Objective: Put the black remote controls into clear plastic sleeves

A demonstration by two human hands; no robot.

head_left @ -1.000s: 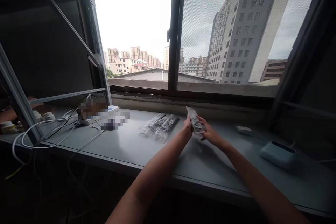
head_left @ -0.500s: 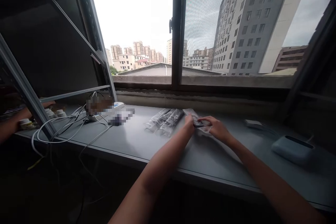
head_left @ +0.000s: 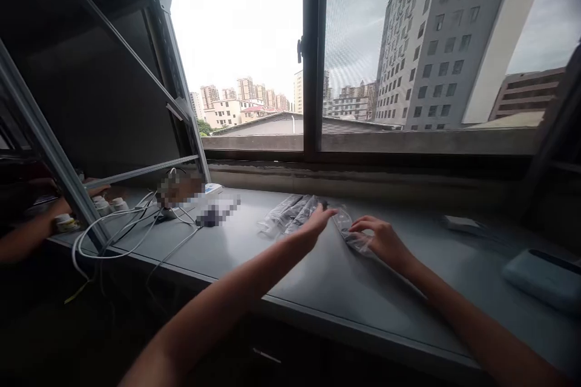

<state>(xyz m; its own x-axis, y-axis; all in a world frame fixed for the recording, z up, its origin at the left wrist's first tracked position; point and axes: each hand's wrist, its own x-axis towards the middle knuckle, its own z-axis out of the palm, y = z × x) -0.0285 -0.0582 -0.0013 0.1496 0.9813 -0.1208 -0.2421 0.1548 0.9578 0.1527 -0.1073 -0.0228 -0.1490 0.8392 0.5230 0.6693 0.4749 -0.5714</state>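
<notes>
My left hand (head_left: 318, 222) reaches over the right edge of a group of clear plastic packets (head_left: 287, 216). Its thumb stands out to the right, away from the fingers, and I see nothing held in it. The packets lie side by side on the grey tabletop (head_left: 254, 257), with dark and grey contents I cannot make out. To the right, my right hand (head_left: 384, 242) has its fingers bent down on another clear plastic bag (head_left: 344, 217), gripping its near end. That bag lies slanted on the table, its contents unclear.
A pale blue box-like item (head_left: 544, 281) and a small whitish object (head_left: 460, 224) lie at the right. White cables (head_left: 131, 254), a power strip (head_left: 212, 188) and small bottles (head_left: 118, 204) are at the left by a metal shelf frame (head_left: 181, 84). Another person's arm (head_left: 31, 233) shows there.
My left hand has left the bag in front of my right hand and moved left to the packets, its thumb spreading. My right hand stays at the bag. The view has shifted slightly.
</notes>
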